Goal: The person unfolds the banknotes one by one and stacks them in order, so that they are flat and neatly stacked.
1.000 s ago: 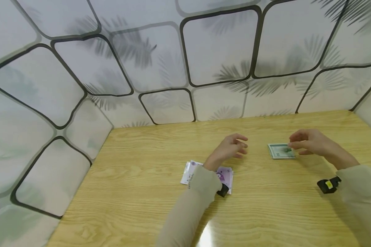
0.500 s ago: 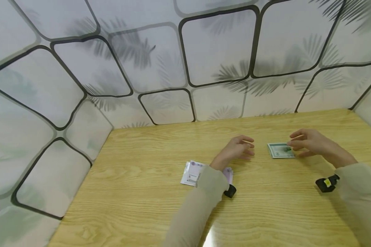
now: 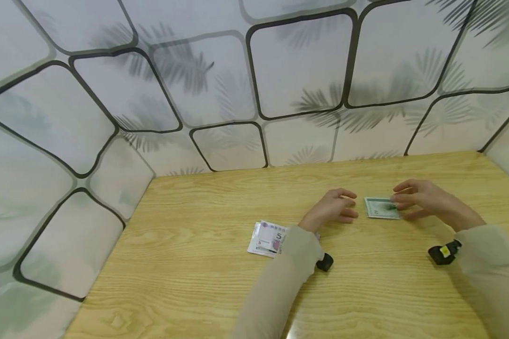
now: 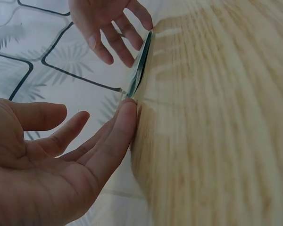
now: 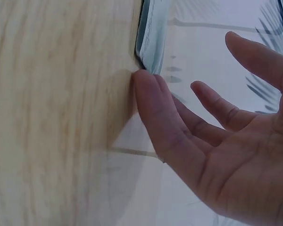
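A small stack of green banknotes marked with a 2 lies on the table between my two hands. My right hand is at its right end; in the right wrist view the little-finger side touches the stack's edge, the other fingers loosely spread. My left hand is low over the table at the left of the stack, fingers relaxed. Its lowest fingertip appears at the stack's near end in the left wrist view, where contact is hard to tell. Purple banknotes marked with a 5 lie partly hidden beneath my left forearm.
The wood-grain table runs back to a wall patterned with dark rounded frames and leaves. Another wall borders it on the left. Black wrist cameras hang under both sleeves.
My left hand has moved right, up to the green banknotes. My right hand has shifted slightly left, and the green stack has slid a little left with it. The purple banknotes stay put.
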